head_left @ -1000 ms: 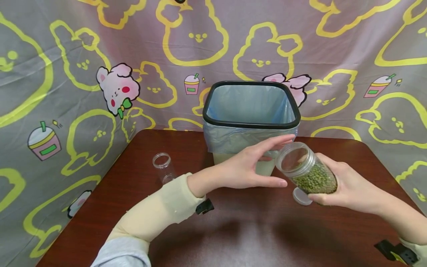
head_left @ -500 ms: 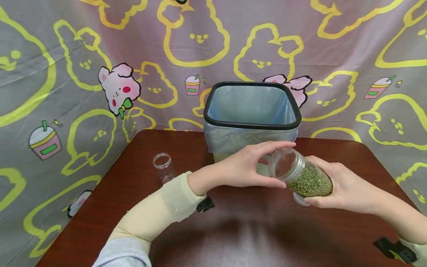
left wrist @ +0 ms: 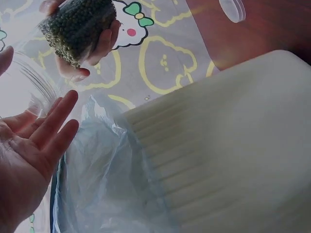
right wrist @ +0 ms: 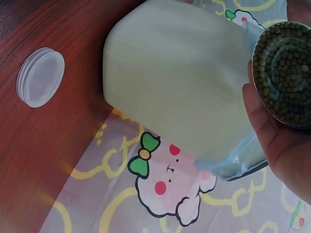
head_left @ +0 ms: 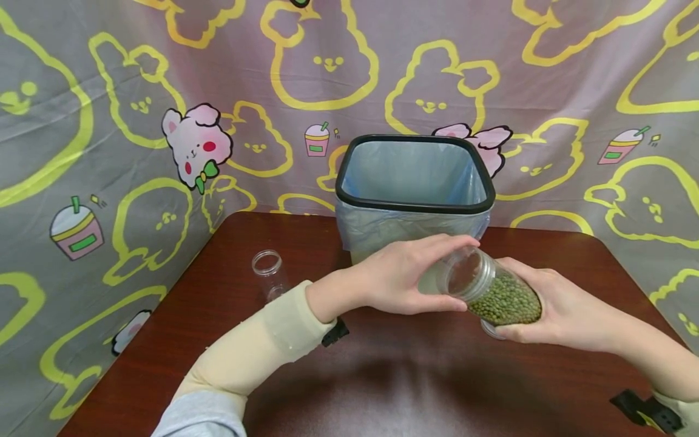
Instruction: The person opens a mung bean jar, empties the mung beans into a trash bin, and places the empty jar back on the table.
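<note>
Brown table (head_left: 579, 376) below, the right hand (head_left: 565, 306) grips the bean jar (head_left: 505, 297), shifted left within reach of the wide-spread left hand (head_left: 401, 276); contact unclear.

around the tilted jar (head_left: 510, 297), seen from the head: a tall bin (head_left: 415, 207) blocks 11 o'clock; left fingers (head_left: 450, 243) bar 9 to 10, an upright jar (head_left: 270, 279) beyond; right fingers (head_left: 521, 268) fill 1 to 5; bare table (head_left: 464, 394) leaves passage at 7.
</note>
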`<state>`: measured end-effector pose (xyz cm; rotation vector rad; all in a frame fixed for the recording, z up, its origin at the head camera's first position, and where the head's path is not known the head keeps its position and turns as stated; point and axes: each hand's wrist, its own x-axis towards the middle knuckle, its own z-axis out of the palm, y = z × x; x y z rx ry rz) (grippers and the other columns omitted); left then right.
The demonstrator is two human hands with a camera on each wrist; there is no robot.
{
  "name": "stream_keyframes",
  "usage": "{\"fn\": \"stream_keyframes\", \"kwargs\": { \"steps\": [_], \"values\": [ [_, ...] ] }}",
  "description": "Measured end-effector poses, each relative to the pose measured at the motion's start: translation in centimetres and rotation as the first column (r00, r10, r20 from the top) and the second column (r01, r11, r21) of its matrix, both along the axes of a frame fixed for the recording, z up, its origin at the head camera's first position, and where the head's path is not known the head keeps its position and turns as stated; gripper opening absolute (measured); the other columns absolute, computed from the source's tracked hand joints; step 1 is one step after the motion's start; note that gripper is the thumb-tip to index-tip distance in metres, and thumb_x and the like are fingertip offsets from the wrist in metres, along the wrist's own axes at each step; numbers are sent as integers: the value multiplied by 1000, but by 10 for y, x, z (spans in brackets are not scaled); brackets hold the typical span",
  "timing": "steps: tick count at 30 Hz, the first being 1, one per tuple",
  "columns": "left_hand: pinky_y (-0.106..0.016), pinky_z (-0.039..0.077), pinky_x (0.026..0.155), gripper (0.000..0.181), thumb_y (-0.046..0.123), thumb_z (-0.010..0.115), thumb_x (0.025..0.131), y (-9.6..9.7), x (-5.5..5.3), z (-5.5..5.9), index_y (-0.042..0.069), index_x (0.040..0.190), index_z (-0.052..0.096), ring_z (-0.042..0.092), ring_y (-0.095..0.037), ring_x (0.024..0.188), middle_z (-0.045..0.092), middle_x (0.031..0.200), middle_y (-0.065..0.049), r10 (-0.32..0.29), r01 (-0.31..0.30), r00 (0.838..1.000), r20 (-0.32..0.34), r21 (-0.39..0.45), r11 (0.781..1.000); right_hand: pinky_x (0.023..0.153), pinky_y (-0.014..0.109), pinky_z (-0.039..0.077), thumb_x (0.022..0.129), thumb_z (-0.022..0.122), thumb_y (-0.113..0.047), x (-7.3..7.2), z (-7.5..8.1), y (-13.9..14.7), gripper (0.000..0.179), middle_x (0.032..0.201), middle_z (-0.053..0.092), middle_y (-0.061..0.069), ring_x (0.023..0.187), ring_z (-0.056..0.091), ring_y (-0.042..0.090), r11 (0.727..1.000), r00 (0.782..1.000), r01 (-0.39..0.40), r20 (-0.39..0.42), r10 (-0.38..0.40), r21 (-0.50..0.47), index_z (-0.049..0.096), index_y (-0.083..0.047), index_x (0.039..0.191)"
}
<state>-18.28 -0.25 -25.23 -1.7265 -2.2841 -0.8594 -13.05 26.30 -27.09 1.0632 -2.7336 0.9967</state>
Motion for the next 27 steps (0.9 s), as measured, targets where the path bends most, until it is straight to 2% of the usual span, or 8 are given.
{"fn": "stream_keyframes", "kwargs": {
  "steps": [5, 9, 12, 18, 21, 27],
  "values": [
    [-17, 44, 86, 74, 45, 70, 86, -4, -1, 1, 6, 142, 41, 55, -6, 104, 55, 125, -1, 44, -53, 989, -142, -61, 997, 63, 27, 51, 72, 86, -20, -2, 2, -4, 69, 95, 64, -13, 77, 62, 8, 1000, 1000, -25, 6, 25, 2, 48, -24, 130],
    [-19, 44, 88, 73, 46, 68, 87, -6, -4, 1, 5, 140, 40, 55, -7, 104, 55, 124, -2, 42, -56, 981, -187, -73, 996, 63, 27, 50, 73, 86, -20, -5, 3, -6, 68, 92, 65, -14, 76, 62, 7, 999, 999, -50, 3, 50, 6, 48, -23, 130],
    [-19, 43, 90, 72, 46, 68, 87, -7, -5, 0, 5, 139, 40, 55, -7, 106, 56, 124, -2, 41, -54, 981, -190, -64, 996, 62, 26, 50, 73, 85, -20, -5, 4, -7, 68, 91, 65, -14, 75, 61, 7, 998, 998, -58, 18, 58, 6, 48, -24, 130],
    [-19, 41, 94, 70, 44, 69, 85, -6, -4, -3, 3, 136, 43, 55, -9, 107, 58, 122, -4, 40, -39, 975, -220, 11, 999, 61, 26, 49, 72, 86, -19, -4, 1, -9, 68, 91, 64, -12, 75, 61, 8, 998, 998, -68, 0, 68, -19, 48, -22, 129],
    [-18, 40, 95, 70, 43, 70, 85, -6, -3, -4, 3, 135, 43, 56, -10, 106, 58, 122, -5, 52, -46, 977, -209, 32, 998, 61, 26, 49, 71, 86, -18, -4, 1, -10, 69, 91, 64, -11, 75, 61, 8, 997, 998, -64, -4, 64, -30, 48, -22, 128],
    [-19, 45, 84, 72, 47, 72, 82, -5, -2, -2, 6, 134, 42, 58, -8, 93, 60, 114, 0, 95, -95, 979, -181, 13, 995, 62, 25, 49, 71, 87, -20, -5, 4, -10, 70, 90, 64, -14, 74, 61, 7, 998, 997, -67, -35, 67, -3, 48, -23, 129]
  ]
}}
